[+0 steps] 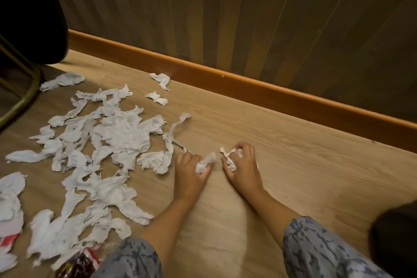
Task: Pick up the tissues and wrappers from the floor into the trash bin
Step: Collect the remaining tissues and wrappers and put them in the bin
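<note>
Torn tissues (117,133) scattered all over the floor (282,137), mostly left, two scraps up near the baseboard (248,84). Red wrapper (79,262) poking out at bottom left, chair leg (27,92) at far left. Left hand (191,171) curled round a crumpled wad (204,162); right hand (241,162) clutching another tissue ball (232,159).

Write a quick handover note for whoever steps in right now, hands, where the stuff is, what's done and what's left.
Left hand grips a crumpled tissue; right hand grips another wad. Both are low over the floor.
A big pile of tissues lies to the left, two small scraps near the baseboard, a red wrapper by the left sleeve.
No trash bin in view. Nearly everything is left to collect.
</note>
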The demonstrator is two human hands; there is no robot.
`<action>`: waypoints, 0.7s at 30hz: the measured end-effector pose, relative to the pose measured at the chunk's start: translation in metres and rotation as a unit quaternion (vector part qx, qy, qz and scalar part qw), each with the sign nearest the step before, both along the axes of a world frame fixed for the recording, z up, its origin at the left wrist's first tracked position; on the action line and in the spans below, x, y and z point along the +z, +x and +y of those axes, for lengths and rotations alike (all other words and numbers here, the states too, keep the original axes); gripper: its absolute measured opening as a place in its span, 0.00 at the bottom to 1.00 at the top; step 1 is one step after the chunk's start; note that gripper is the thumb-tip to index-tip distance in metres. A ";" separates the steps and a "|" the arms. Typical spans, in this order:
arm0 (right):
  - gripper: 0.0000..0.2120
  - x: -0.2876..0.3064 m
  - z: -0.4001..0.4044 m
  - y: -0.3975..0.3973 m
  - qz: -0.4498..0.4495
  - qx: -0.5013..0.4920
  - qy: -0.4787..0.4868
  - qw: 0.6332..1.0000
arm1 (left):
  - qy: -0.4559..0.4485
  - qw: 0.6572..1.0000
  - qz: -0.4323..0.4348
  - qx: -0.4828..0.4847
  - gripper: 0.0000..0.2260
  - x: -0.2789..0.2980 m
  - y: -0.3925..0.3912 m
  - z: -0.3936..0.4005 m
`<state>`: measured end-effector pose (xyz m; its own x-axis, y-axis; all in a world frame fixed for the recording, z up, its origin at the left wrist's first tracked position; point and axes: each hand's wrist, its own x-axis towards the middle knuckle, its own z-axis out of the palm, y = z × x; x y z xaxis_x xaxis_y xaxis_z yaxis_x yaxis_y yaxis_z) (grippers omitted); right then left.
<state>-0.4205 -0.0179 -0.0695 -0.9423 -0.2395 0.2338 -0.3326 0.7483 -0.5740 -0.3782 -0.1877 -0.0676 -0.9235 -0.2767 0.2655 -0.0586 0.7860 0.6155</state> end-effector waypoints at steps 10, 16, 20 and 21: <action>0.18 0.006 0.066 0.088 -0.043 0.065 0.013 0.997 | 0.079 0.994 0.002 -0.070 0.18 0.006 0.089 0.025; 0.05 0.030 0.107 0.092 -0.018 0.050 0.027 0.998 | 0.157 0.980 -0.109 -0.053 0.20 0.020 0.116 0.028; 0.06 0.039 0.110 0.088 -0.023 0.026 -0.003 0.999 | 0.120 0.990 -0.035 -0.061 0.15 0.039 0.085 0.026; 0.07 0.040 0.108 0.087 -0.025 0.020 -0.011 0.999 | 0.119 0.991 -0.021 -0.054 0.14 0.044 0.073 0.027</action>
